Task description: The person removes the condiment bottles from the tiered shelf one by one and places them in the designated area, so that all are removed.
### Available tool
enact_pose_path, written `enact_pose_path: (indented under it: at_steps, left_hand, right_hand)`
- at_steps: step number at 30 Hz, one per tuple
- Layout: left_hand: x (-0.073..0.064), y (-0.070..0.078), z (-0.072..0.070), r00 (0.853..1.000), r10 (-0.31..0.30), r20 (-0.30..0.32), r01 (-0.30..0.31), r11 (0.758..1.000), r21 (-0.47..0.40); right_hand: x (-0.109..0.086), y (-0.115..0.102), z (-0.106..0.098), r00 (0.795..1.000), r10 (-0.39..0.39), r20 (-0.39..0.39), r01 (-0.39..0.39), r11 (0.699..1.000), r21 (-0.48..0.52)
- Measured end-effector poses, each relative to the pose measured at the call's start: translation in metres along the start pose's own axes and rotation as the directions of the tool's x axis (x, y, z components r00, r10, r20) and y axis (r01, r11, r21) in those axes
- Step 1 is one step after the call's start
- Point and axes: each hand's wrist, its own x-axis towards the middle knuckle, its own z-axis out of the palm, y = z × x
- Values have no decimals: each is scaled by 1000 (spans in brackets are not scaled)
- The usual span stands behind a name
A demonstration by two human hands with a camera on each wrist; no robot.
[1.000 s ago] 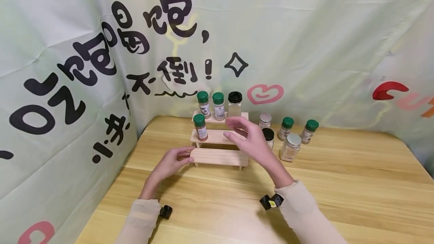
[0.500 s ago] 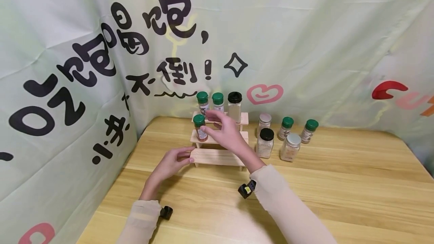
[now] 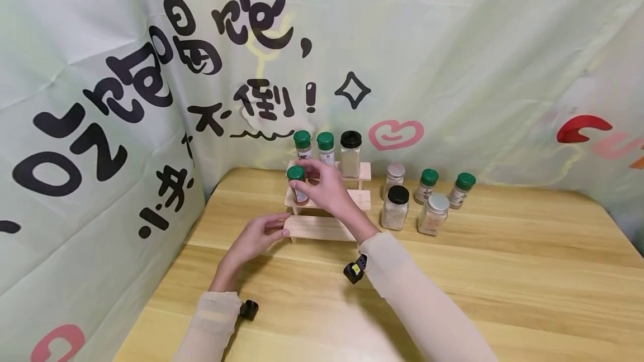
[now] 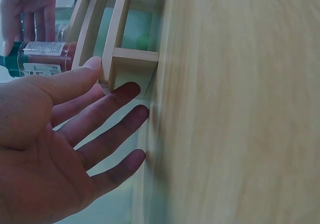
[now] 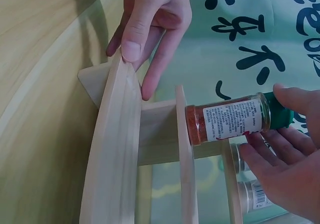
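Note:
A three-step wooden spice rack [image 3: 317, 228] stands on the table. My left hand [image 3: 255, 237] holds the left end of its lowest step, thumb on the front edge and fingers behind. On the middle step, at the left, is a spice jar [image 5: 232, 119] with a green cap, a white label and reddish contents. My right hand [image 3: 328, 187] pinches this jar at its cap, thumb on one side and fingers on the other. The jar's base meets the step in the right wrist view. Two green-capped jars [image 3: 326, 141] and a black-capped jar [image 3: 350, 154] stand on the top step.
Right of the rack stand a black-lidded jar [image 3: 395, 209], two silver-lidded jars [image 3: 433, 214] and two green-capped jars [image 3: 462, 190] on the wooden table [image 3: 503, 272]. A printed cloth [image 3: 478, 71] hangs behind and to the left.
My right hand has moved left from in front of the black-capped jar to the green-capped jar on the middle step and taken hold of it. My left hand stays at the rack.

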Motion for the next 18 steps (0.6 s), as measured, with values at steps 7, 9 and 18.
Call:
enact_pose_path:
  at_steps: [7,9,18]
  left_hand:
    - [1,2,-1,1000,13,2,-13,1000,-13]
    - [1,2,-1,1000,11,4,-11,1000,-8]
    - [1,3,-1,1000,-21,11,21,1000,1]
  right_hand:
    - [-5,-1,-2,1000,8,-15,-8,999,34]
    - [-10,-3,-5,1000,5,-12,-4,998,69]
    - [-38,-28,-31,999,-51,6,49,986,157]
